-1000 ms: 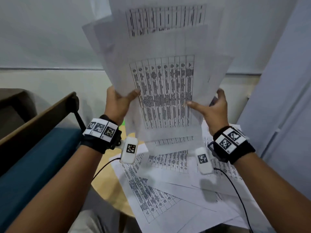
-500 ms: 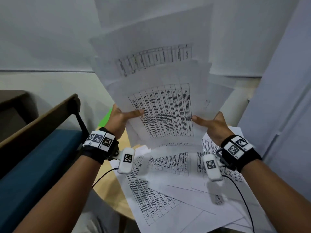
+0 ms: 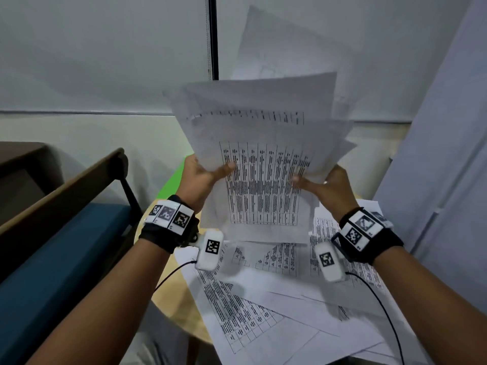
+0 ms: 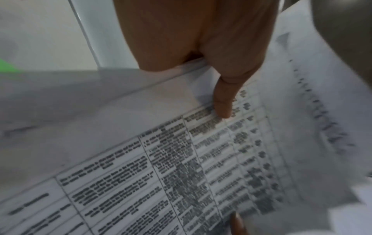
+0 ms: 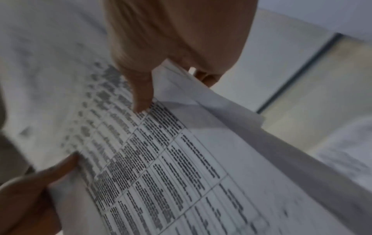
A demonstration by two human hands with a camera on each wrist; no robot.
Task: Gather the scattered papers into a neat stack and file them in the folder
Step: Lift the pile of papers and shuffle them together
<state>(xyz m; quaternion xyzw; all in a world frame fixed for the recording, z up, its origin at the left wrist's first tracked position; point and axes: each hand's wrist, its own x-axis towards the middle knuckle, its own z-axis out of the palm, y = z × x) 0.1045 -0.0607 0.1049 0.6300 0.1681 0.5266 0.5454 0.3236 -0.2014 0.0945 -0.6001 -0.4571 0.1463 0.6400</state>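
I hold a loose bundle of printed papers (image 3: 263,159) upright above the table, its sheets fanned and uneven at the top. My left hand (image 3: 203,175) grips the bundle's left edge, thumb across the printed front (image 4: 223,105). My right hand (image 3: 324,184) grips the right edge, thumb on the front (image 5: 141,98). More scattered papers (image 3: 276,306) with tables lie overlapping on the round wooden table (image 3: 174,304) under my hands. A green folder (image 3: 172,181) shows as a sliver behind my left hand, mostly hidden.
A bench with a blue seat (image 3: 52,259) and a wooden backrest (image 3: 60,185) stands at the left, close to the table. White wall panels rise behind, and a grey-blue panel (image 3: 442,154) stands at the right.
The held bundle has come down from high in front of me toward the table, and both hands have lowered with it. The sheets are fanned less widely than before.
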